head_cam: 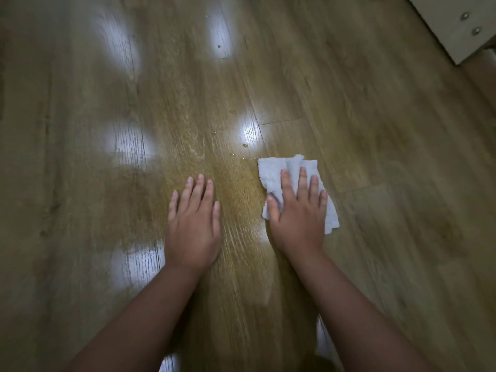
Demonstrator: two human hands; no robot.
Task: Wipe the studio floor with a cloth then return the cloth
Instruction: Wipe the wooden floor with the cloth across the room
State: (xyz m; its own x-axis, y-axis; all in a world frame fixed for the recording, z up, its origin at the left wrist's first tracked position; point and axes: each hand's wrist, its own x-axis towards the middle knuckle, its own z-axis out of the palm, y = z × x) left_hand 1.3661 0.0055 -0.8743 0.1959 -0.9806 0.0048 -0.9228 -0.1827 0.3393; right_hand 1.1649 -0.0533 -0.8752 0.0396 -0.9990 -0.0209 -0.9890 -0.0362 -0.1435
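White terry cloth (292, 167) lies flat on the wooden floor (375, 130), right of centre in the head view. The right hand (298, 213) presses down on it with the palm and straight, slightly spread fingers (302, 181). Cloth shows ahead of the fingertips, between the fingers, and on both sides of the hand; its far edge lies beyond the fingertips. The thumb rests on the cloth's left near corner. The part of the cloth under the palm is hidden.

The left hand (193, 221) lies flat on the bare floor just beside the right hand, fingers straight and close together, holding nothing. It does not touch the cloth.

Between and ahead of the hands the floor shows a wet sheen with faint streaks, and small droplets (244, 145) lie just beyond the cloth's far left corner. Bright light reflections blur the plank grain on the left.

At the upper right corner, a pale furniture panel (456, 25) with two round metal fittings is cut off by the frame edge. Both forearms run out of the bottom edge.
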